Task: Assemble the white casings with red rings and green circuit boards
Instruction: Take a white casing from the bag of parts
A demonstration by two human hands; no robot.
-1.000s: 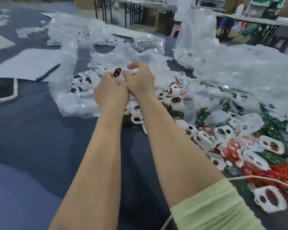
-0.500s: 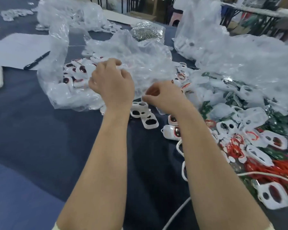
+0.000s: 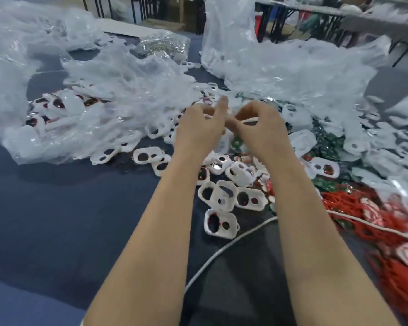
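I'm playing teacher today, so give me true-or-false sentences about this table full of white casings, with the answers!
1. The right hand holds a white casing. True.
2. The red rings lie at the left of the table. False: they are heaped at the right.
3. A white cable curves beside the right forearm. True.
4. The clear plastic bag on the left holds only green circuit boards. False: it holds white casings; the green circuit boards lie at the right.
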